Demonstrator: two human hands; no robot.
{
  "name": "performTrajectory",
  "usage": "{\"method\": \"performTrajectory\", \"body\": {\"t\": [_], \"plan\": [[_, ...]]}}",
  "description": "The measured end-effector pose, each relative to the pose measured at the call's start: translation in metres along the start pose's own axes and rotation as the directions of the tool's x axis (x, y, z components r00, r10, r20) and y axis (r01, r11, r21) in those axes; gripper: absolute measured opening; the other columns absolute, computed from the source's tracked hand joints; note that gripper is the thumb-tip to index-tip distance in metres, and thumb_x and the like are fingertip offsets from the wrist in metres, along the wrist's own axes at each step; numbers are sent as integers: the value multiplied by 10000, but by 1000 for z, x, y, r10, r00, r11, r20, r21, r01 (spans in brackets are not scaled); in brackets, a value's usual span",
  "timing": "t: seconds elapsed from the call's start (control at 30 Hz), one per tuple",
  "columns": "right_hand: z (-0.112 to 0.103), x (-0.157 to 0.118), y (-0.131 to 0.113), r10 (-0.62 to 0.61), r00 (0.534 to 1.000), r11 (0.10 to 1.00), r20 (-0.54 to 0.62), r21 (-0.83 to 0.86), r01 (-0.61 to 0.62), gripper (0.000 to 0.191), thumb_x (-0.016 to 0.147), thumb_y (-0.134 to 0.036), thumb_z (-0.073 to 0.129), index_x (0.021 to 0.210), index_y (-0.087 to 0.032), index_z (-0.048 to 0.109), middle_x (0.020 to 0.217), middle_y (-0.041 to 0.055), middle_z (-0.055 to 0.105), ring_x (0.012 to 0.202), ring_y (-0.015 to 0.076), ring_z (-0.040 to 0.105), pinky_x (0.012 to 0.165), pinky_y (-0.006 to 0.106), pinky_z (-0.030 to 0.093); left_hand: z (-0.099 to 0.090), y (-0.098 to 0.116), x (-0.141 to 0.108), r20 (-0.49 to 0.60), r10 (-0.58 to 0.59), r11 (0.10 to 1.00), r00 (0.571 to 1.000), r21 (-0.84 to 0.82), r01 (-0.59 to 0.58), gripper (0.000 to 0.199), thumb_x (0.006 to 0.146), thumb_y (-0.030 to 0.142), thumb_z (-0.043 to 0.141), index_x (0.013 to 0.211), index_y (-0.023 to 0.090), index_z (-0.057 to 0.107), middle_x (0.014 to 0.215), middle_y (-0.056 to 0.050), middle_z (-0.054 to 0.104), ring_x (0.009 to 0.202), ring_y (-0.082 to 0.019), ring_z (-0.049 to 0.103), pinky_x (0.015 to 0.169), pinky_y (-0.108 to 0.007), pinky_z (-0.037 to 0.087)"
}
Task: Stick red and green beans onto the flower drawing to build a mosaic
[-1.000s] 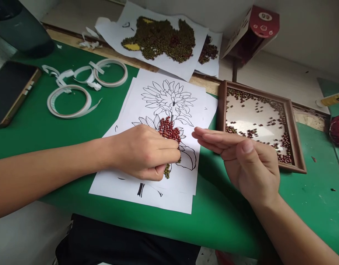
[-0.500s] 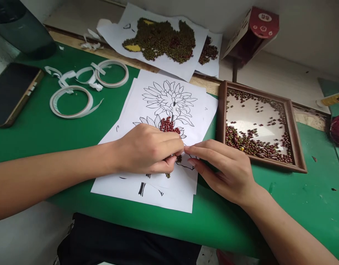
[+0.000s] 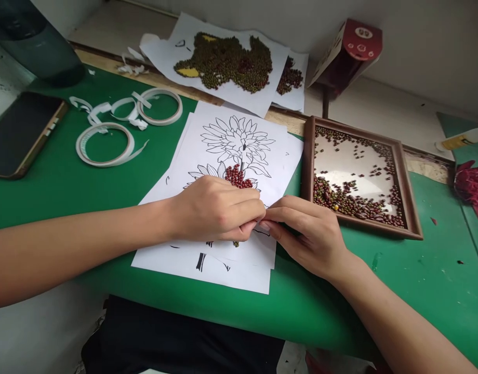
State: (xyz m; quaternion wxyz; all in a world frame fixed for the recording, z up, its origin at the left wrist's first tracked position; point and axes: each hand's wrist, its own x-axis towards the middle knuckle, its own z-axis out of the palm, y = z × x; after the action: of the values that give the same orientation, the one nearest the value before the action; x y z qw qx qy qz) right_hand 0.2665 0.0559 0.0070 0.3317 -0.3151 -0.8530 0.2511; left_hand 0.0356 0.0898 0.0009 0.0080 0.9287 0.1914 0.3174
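A printed flower drawing [image 3: 239, 137] lies on white paper, with red beans [image 3: 238, 176] covering part of the lower flower. Over the lower drawing, my left hand [image 3: 219, 210] is closed, its fingers curled under and hiding what they grip. From the right, my right hand [image 3: 307, 236] meets the left fingertips, thumb and forefinger drawn together in a pinch. Anything between these fingertips is too small or hidden to make out. A few green beans [image 3: 236, 243] show just below my left hand.
A brown wooden frame [image 3: 308, 161] holding loose red and green beans stands at right. Tape rolls [image 3: 81, 153], a phone [image 3: 23, 135] and a dark bottle [image 3: 32, 41] are at left. Behind lie a bean-covered picture [image 3: 227, 59] and a red box [image 3: 348, 52].
My right thumb and forefinger have closed together against the left fingertips. My left hand has shifted slightly right over the paper. The whole view has moved a little.
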Motion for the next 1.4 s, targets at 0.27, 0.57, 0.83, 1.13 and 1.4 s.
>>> {"method": "performTrajectory", "body": {"t": [0.27,0.57,0.83,1.13,1.4], "plan": [[0,5,-3,48,998,989,-40,141,-42,92,1007,-166,622,978,-196,704,777,24,703,681,144,649,620,276,524,-3,-2,2,-53,39,999,998,14,-39,116,940,166,575,845,205,629,684,57,608,507,-84,459,490,-251,343],[2,-2,-3,26,999,994,19,109,-28,99,985,-126,619,1025,-193,680,796,27,678,696,150,626,617,285,507,-6,-2,-1,10,86,996,996,-5,-86,120,949,162,591,841,209,619,671,57,577,543,-90,481,502,-250,354],[2,1,-7,29,999,994,44,108,-34,100,998,-143,623,1034,-223,671,794,26,676,693,162,631,612,292,522,-10,-4,-2,26,96,995,995,1,-96,172,1002,229,572,836,216,617,673,53,572,538,-86,484,501,-260,358],[2,-2,-4,5,998,994,70,106,-12,120,982,-114,620,1041,-215,650,805,24,653,705,157,610,619,289,497,-12,-5,-3,79,141,990,987,-23,-140,196,1018,251,557,844,215,640,661,41,566,532,-97,482,503,-273,347],[1,-4,-4,-12,995,994,97,105,1,164,951,-65,619,1044,-200,623,819,25,626,718,163,588,630,300,462,-10,-5,-2,74,163,986,984,-39,-161,189,999,216,559,826,210,634,654,40,563,534,-101,480,506,-275,345]]}}
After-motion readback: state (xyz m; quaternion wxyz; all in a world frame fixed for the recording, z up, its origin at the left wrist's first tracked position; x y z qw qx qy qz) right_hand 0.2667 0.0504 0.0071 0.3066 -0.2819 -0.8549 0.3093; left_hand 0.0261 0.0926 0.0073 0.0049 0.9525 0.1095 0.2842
